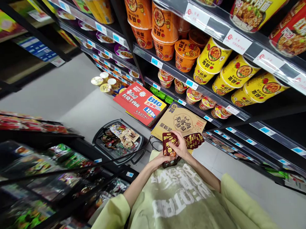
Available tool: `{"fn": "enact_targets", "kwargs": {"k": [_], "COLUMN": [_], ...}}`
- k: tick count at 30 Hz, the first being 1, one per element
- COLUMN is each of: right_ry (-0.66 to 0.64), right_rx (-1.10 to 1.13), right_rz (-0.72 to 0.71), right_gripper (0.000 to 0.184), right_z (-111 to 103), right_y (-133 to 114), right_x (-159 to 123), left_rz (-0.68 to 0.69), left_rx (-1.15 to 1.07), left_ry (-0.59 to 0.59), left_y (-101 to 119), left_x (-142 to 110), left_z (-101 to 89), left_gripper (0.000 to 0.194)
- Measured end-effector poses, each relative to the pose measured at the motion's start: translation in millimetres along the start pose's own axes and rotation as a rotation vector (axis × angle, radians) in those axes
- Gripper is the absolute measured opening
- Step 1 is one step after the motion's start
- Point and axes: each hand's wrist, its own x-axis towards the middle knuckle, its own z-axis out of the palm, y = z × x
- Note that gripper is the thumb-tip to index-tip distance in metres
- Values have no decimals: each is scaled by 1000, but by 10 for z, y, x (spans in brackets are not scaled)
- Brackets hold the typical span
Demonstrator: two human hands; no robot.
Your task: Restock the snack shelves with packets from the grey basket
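Observation:
Close in front of my body I hold a stack of dark red snack packets [169,141] with yellow print. My left hand [160,159] grips the lower left of the stack, its fingertips partly hidden under the packets. From the right, my right hand [180,147] wraps the stack's edge, with the thumb lying across the front. More packets of the same look [194,140] lie fanned out just to the right of that hand. Beyond my hands is a brown cardboard carton [163,122] with black printing.
A red noodle carton [132,102] lies farther off, beside the brown one. On the floor to the left, a black basket [100,152] holds assorted small packets. Shelves of noodle cups [214,55] rise on the right; a rack of bagged snacks [60,155] borders the left.

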Motion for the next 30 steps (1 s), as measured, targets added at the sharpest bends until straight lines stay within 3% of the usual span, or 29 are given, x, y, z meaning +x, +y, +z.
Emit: {"fn": "enact_targets", "kwargs": {"k": [8, 14, 18, 22, 26, 30], "right_ry": [-118, -19, 52, 87, 208, 242], "right_rx": [47, 33, 52, 52, -3, -51], "right_rz": [71, 120, 139, 190, 250, 271], "right_gripper": [62, 54, 52, 48, 49, 48], "right_z": [-7, 97, 141, 167, 215, 157], "right_y": [11, 90, 109, 133, 140, 81], "right_x": [-42, -198, -309, -383, -438, -394], "left_rz": [-16, -24, -2, 104, 245, 277], "left_rx": [-233, -233, -91, 169, 475, 695], "left_ry": [-25, 37, 127, 176, 277, 335], "left_y": [-47, -21, 16, 20, 12, 64], "left_x": [-61, -138, -195, -190, -161, -167], "left_z": [-95, -23, 96, 162, 160, 136], "left_gripper": [80, 83, 76, 67, 76, 83]}}
